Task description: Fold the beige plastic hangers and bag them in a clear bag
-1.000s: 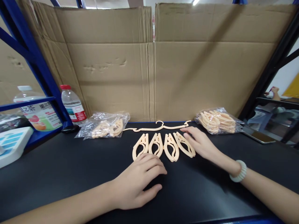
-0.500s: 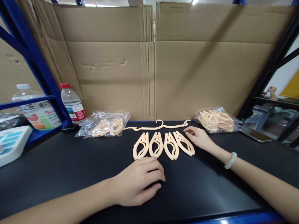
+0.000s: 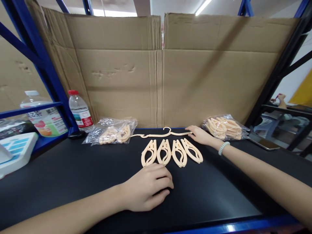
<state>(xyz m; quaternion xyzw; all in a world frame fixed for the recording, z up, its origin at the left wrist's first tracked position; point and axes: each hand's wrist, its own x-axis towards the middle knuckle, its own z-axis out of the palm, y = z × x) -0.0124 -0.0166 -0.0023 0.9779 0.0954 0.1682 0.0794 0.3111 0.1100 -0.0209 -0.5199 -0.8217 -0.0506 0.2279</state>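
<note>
While the right hand (image 3: 200,135) reaches to the far edge of the black table (image 3: 73,169), its fingertips lie on the right end of the unfolded hanger (image 3: 162,134) — fingers extended, loosely spread, touching and not closed around it. Hanger's long axis runs left–right along the cardboard wall (image 3: 156,74), stretching leftward from that hand. Left hand (image 3: 146,190) is well nearer the body, curled palm-down on the table, empty, just short of the four folded hangers (image 3: 171,152) — those sit between the two hands.
</note>
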